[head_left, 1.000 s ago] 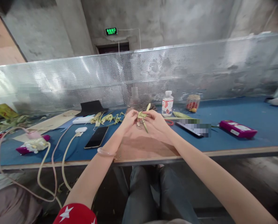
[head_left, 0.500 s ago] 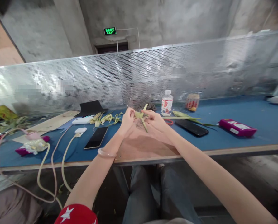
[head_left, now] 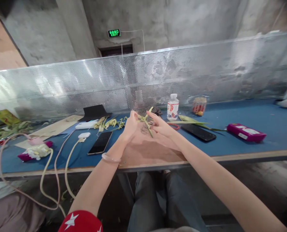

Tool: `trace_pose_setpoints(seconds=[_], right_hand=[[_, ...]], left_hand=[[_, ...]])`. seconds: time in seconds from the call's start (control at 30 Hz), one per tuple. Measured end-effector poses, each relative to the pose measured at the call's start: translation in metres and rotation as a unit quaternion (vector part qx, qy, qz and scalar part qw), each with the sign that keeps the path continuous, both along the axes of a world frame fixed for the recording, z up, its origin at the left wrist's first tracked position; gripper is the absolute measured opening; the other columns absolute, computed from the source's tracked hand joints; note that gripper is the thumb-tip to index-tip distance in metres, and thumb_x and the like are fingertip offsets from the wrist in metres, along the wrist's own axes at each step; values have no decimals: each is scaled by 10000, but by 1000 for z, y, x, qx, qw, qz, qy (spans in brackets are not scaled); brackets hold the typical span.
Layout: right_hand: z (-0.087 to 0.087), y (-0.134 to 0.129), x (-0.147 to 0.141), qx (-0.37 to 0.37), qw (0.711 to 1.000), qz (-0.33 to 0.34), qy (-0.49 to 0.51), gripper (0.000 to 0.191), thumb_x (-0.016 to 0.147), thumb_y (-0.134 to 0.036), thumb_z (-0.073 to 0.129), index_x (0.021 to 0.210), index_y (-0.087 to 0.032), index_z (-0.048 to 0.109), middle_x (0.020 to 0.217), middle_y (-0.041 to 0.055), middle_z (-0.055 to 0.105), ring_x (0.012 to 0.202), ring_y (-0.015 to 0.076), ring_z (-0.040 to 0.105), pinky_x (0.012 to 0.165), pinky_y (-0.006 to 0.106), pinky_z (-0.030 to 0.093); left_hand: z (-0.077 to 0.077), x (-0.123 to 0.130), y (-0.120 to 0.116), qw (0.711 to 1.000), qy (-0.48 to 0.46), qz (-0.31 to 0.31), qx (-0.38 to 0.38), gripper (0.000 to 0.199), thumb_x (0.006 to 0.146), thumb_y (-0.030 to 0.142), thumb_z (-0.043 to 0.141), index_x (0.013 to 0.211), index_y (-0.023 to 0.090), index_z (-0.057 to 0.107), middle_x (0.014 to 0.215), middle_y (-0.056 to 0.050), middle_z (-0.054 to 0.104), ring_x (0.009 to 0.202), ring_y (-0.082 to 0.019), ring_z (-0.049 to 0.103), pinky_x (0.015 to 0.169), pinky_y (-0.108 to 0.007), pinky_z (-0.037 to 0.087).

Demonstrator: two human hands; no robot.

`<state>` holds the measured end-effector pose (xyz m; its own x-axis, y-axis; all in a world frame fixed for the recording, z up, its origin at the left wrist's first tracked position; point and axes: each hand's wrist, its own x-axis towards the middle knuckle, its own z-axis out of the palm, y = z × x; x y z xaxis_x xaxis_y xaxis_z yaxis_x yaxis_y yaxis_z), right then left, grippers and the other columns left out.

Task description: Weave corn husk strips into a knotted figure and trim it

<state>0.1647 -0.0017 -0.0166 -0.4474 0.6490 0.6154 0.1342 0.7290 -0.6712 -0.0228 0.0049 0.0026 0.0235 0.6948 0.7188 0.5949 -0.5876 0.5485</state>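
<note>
1. Along the near edge of the blue table, a brown board lies between the forearms, its surface bare toward the person.
2. Far side: a perforated metal screen bounds the table. White bottle stands just beyond the right hand; black phone lies to that hand's right.
3. Left side: second phone near the left wrist, plant scraps near the left hand. Wide blue patch farther right, past the purple packet.
4. Green leaf piece sits between both hands, above the board's far part. Left fingertips together, pinched on its left end. Right index reaches its upper strip, other fingers spread and bent; cannot tell whether that hand pinches it.
5. Long axis roughly front-to-back: lower tip points toward the person, slightly right; upper strip slants away and right.
</note>
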Motion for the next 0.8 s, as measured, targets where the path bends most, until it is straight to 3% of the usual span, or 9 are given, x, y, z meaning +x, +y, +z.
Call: trace_pose_setpoints(seconds=[0.17, 0.37, 0.47, 0.57, 0.8], right_hand=[[1, -1, -1, 6, 999, -31, 3, 858, 646, -61, 455, 1453, -254, 240, 1511, 69, 224, 870, 147, 583, 771, 314, 541], [-2, 1, -2, 34, 998, -56, -22, 883, 634, -47, 435, 1464, -243, 205, 1485, 91, 266, 689, 102, 540, 689, 300, 548], [-3, 2, -3, 55, 996, -58, -30, 892, 631, -36, 427, 1464, -257, 199, 1492, 77, 264, 719, 113, 540, 696, 294, 543], [-1, 0, -3, 52, 997, -40, -31, 892, 637, -35, 426, 1465, -266, 191, 1508, 65, 237, 730, 118, 542, 691, 289, 539], [4, -9, -4, 30, 999, 7, -13, 828, 657, -46, 433, 1442, -259, 276, 1495, 41, 295, 937, 159, 565, 732, 268, 530]], left_hand=[[-2, 1, 1, 1000, -30, -1, -10, 52, 856, 179, 445, 860, 203, 400, 673, -6, 523, 583, -145, 474, 604, -269, 346], [-8, 1, 10, 995, -93, -17, -33, 59, 864, 204, 469, 875, 190, 412, 734, -17, 531, 630, -136, 500, 625, -263, 390], [-7, 6, 12, 980, -140, -90, -106, 82, 908, 266, 411, 943, 192, 403, 713, 8, 523, 552, -104, 497, 558, -236, 413], [-3, 9, 9, 955, -210, -150, -143, 240, 886, 359, 480, 1030, 187, 396, 746, -1, 574, 557, -100, 548, 547, -228, 430], [-2, 6, 7, 913, -209, -260, -234, 330, 759, 452, 624, 849, 135, 615, 713, -20, 599, 571, -91, 522, 538, -217, 407]])
